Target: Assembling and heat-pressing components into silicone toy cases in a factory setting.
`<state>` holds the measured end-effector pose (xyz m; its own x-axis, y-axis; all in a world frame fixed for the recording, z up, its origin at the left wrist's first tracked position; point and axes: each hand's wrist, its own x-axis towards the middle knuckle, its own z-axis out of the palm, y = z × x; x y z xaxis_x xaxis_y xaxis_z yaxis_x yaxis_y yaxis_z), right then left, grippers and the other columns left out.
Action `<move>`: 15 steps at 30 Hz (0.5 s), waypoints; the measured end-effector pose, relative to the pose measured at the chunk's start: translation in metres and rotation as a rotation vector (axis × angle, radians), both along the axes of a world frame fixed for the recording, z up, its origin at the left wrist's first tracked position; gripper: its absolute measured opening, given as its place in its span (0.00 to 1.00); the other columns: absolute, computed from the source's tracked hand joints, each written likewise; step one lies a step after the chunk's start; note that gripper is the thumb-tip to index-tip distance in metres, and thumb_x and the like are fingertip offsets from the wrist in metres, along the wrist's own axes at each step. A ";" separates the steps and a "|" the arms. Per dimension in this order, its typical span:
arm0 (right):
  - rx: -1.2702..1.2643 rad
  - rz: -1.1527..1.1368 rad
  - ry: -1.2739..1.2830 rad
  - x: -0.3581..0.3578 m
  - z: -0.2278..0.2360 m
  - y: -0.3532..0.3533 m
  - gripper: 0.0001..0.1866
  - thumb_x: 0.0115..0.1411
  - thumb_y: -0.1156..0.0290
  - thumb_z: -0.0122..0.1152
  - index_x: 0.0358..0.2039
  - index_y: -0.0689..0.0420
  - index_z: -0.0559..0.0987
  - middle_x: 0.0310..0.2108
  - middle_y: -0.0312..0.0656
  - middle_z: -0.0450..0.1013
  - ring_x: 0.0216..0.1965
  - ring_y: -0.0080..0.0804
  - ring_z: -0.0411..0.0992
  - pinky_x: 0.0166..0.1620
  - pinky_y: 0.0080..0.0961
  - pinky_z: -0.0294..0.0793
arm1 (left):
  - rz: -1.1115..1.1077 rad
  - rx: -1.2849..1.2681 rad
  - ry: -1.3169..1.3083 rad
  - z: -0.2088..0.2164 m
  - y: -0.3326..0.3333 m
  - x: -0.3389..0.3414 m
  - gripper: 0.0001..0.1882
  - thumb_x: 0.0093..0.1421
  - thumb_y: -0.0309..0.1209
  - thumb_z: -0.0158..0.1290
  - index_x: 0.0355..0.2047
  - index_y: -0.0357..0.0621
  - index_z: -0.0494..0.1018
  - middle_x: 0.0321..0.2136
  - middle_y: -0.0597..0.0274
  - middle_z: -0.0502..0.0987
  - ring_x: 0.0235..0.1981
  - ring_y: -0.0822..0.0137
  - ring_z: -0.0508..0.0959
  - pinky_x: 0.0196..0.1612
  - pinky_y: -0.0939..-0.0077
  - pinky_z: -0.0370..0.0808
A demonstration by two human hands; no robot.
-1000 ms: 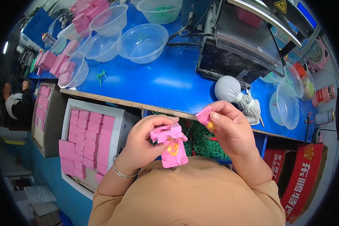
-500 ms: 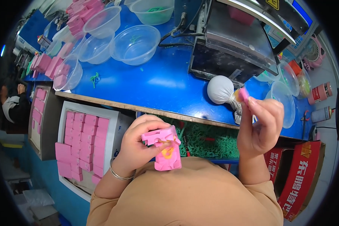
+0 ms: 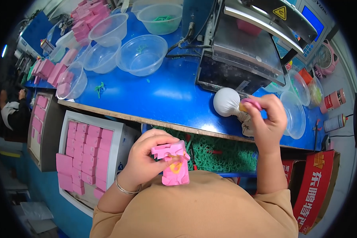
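Observation:
My left hand (image 3: pixel 144 160) is closed around a pink mould (image 3: pixel 175 177), a block in two parts with notched edges and yellow in its hollow. The thumb lies across the gap between the parts. Pinched between the thumb and fingers of my right hand (image 3: pixel 270 123) is a small pink piece (image 3: pixel 253 104) with a yellowish side; its exact kind is unclear. Right beside it on the blue table rests a white cloth-wrapped ball (image 3: pixel 227 102) with a gathered, tied neck, partly hidden by the right hand.
A metal press machine (image 3: pixel 246 51) stands at the back right. Clear plastic bowls (image 3: pixel 142 55) line the table's back left. Below the wooden table edge (image 3: pixel 146 121) are a bin of green strands (image 3: pixel 222 154) and a tray of pink blocks (image 3: pixel 85 146). A red carton (image 3: pixel 315 186) stands at right.
My right hand has moved slightly left and turned, bringing the small pink piece closer beside the cloth ball. The left hand keeps its hold on the mould, a little lower in view.

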<state>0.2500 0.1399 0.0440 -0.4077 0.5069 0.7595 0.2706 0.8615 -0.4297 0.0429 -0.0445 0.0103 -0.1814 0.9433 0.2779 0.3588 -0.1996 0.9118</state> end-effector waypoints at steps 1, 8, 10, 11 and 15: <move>-0.151 -0.038 0.069 0.001 0.002 -0.007 0.06 0.46 0.76 0.66 0.23 0.60 0.76 0.19 0.39 0.67 0.21 0.29 0.66 0.25 0.23 0.64 | 0.003 0.002 0.000 0.000 0.000 0.000 0.20 0.41 0.18 0.59 0.38 0.38 0.74 0.35 0.58 0.72 0.37 0.65 0.73 0.41 0.74 0.70; -0.250 -0.165 0.033 0.006 -0.007 -0.002 0.10 0.49 0.71 0.63 0.19 0.60 0.72 0.18 0.40 0.65 0.19 0.29 0.63 0.23 0.25 0.62 | 0.021 0.009 -0.116 -0.006 0.001 0.002 0.19 0.42 0.22 0.63 0.37 0.38 0.73 0.34 0.58 0.72 0.36 0.67 0.73 0.39 0.75 0.70; 0.063 -0.283 -0.311 0.005 -0.011 0.000 0.08 0.49 0.73 0.63 0.19 0.60 0.72 0.18 0.39 0.64 0.20 0.29 0.62 0.24 0.26 0.62 | 0.009 0.026 -0.175 -0.005 0.000 0.005 0.20 0.42 0.22 0.63 0.37 0.38 0.73 0.34 0.59 0.72 0.35 0.67 0.73 0.38 0.75 0.70; -0.007 -0.283 -0.289 0.008 -0.018 0.002 0.07 0.49 0.74 0.62 0.20 0.60 0.73 0.18 0.40 0.64 0.21 0.30 0.63 0.24 0.27 0.62 | 0.009 -0.025 -0.208 -0.004 -0.001 0.006 0.20 0.39 0.22 0.65 0.36 0.39 0.73 0.33 0.60 0.73 0.34 0.68 0.73 0.37 0.75 0.70; -0.265 -0.132 -0.125 0.014 -0.017 -0.003 0.03 0.53 0.75 0.59 0.25 0.60 0.76 0.22 0.39 0.69 0.22 0.26 0.66 0.25 0.23 0.64 | -0.002 0.055 0.153 0.009 0.008 0.006 0.20 0.39 0.23 0.64 0.36 0.38 0.72 0.30 0.58 0.73 0.32 0.63 0.73 0.34 0.73 0.70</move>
<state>0.2636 0.1366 0.0271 -0.4071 0.7351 0.5421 0.4369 0.6779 -0.5912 0.0489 -0.0366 0.0194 -0.1306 0.9263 0.3534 0.4923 -0.2488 0.8341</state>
